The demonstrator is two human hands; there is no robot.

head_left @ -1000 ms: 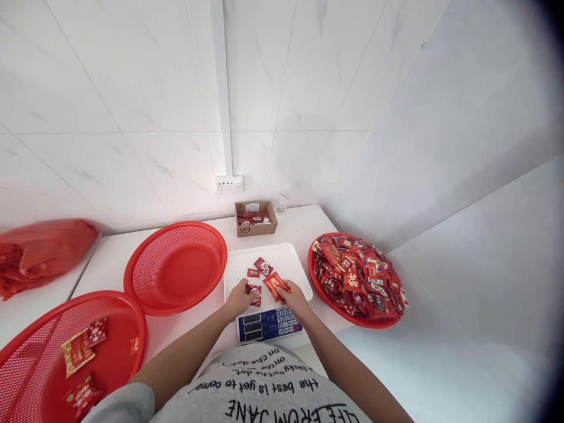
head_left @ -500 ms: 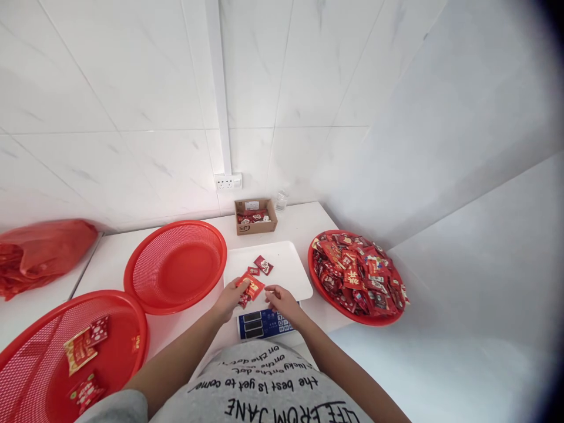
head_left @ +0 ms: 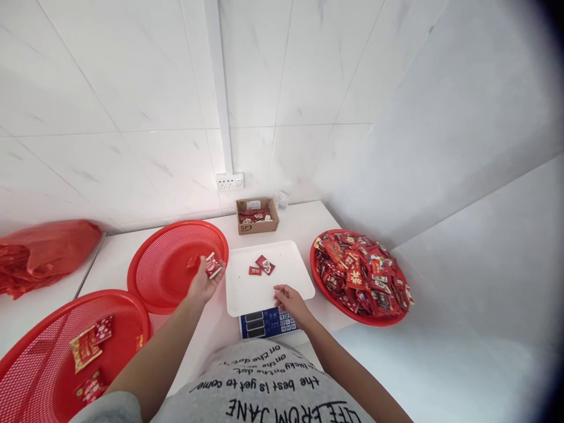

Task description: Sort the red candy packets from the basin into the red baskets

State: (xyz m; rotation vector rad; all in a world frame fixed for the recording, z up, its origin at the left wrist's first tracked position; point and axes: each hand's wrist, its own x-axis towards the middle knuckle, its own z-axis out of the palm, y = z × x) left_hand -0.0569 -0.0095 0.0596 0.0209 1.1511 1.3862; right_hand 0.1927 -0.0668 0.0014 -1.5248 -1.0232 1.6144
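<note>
My left hand (head_left: pixel 204 286) is over the right rim of the middle red basket (head_left: pixel 147 302), closed on small red snack packets (head_left: pixel 213 265); one is white-dotted. Another red piece shows just left of the fingers, and I cannot tell whether it is held. My right hand (head_left: pixel 291 302) hovers at the front edge of the white scale tray (head_left: pixel 240 294), fingers loosely bent and apart, with nothing visible in them. On the tray lie a dark red packet (head_left: pixel 265 264) and a smaller red packet (head_left: pixel 254 271). Below the tray shows the scale's blue panel (head_left: pixel 264 323).
To the right, a red basket (head_left: pixel 383 320) is heaped with red packets. At front left, another red basket (head_left: pixel 141 311) holds several packets. A cardboard box (head_left: pixel 259 228) of packets and a clear container (head_left: pixel 282 200) stand by the wall. A red bag (head_left: pixel 48 252) lies far left.
My left hand has moved left from the tray to the middle basket, carrying the red packets with it. My right hand stays near the tray's front edge, shifted slightly right.
</note>
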